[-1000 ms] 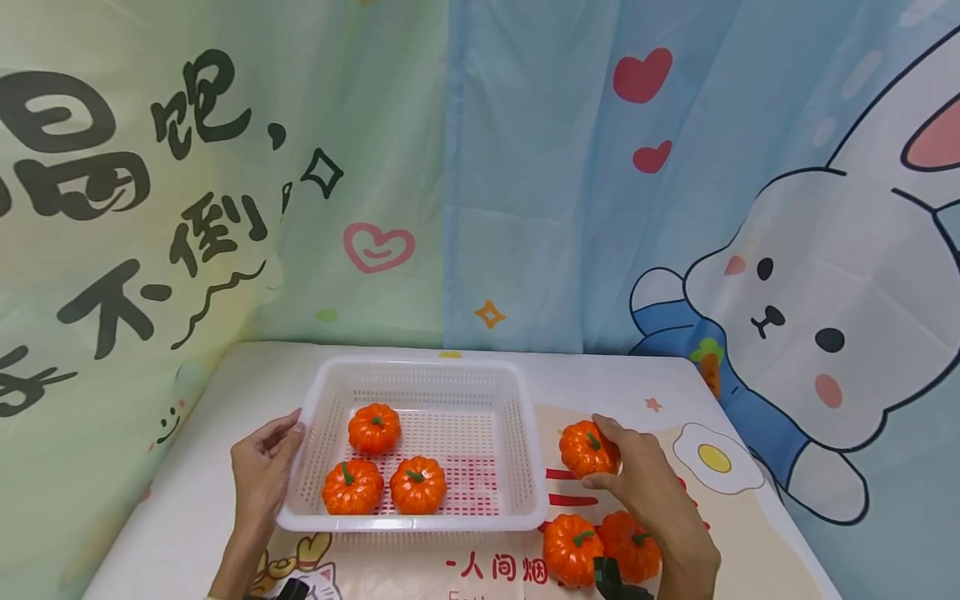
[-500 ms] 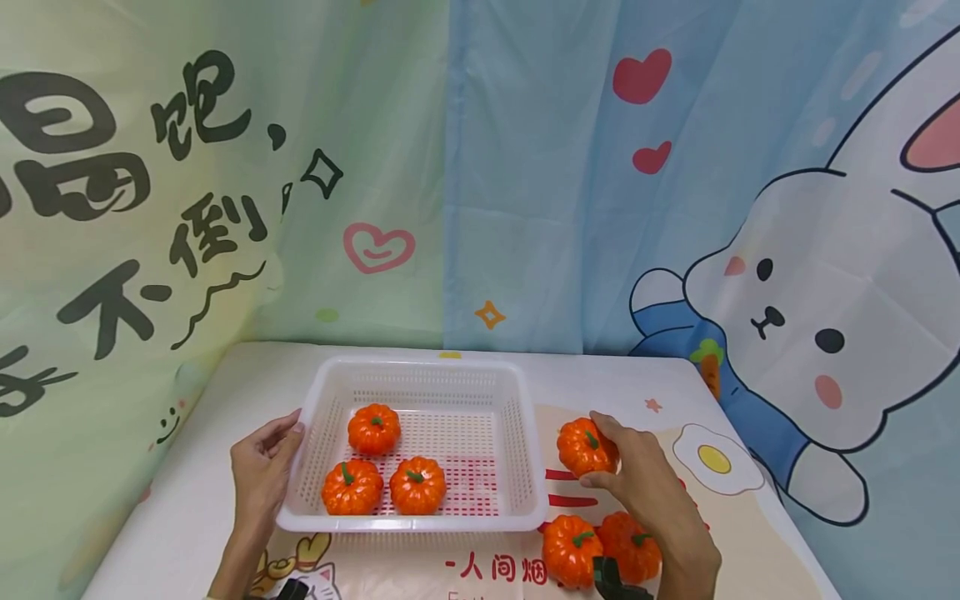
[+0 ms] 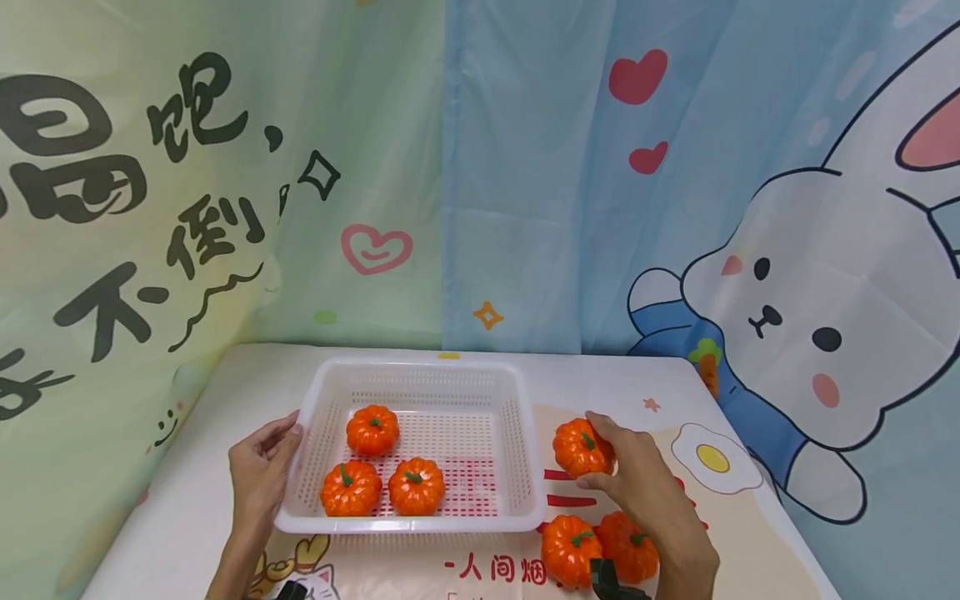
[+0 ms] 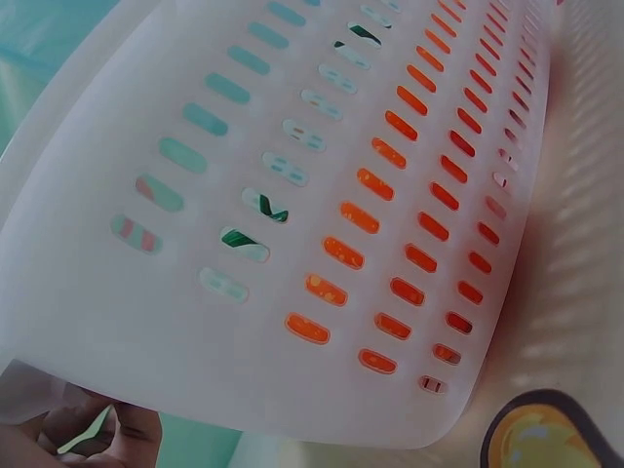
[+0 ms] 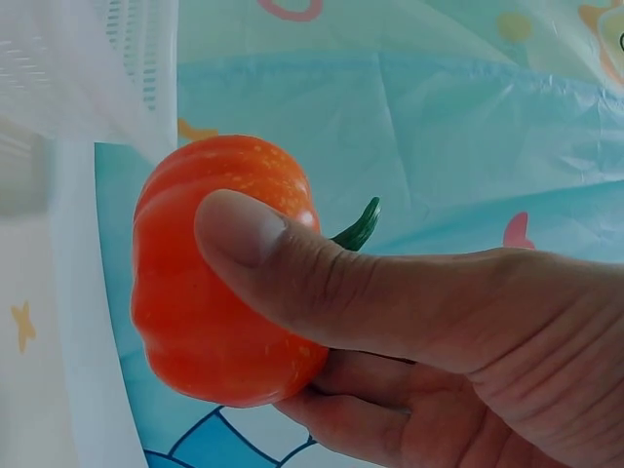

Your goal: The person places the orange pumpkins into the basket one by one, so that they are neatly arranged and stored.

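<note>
The right hand point(image 3: 637, 483) curls round a small orange toy pumpkin point(image 3: 581, 447), thumb pressed across its ribbed side and fingers cupped behind it, as the right wrist view shows closely point(image 5: 219, 292); the pumpkin sits just right of the white slotted basket point(image 3: 517, 433), seemingly just clear of the tablecloth, though that is hard to tell. The left hand point(image 3: 258, 471) rests at the basket's left wall, fingers bent against the rim, thumb side under the lip; from the left wrist view only fingertips point(image 4: 88, 439) show beneath the plastic, so how firmly it grips I cannot tell.

I judge the step in hand to be the carrying of a grasped pumpkin toward the basket; the next move calls for lifting it over the right wall and setting it in the bare right part.

Three pumpkins point(image 3: 372, 430) point(image 3: 350, 488) point(image 3: 416, 487) lie in the basket's left half. Two more point(image 3: 570, 550) point(image 3: 628, 546) lie near, under the right wrist.
</note>
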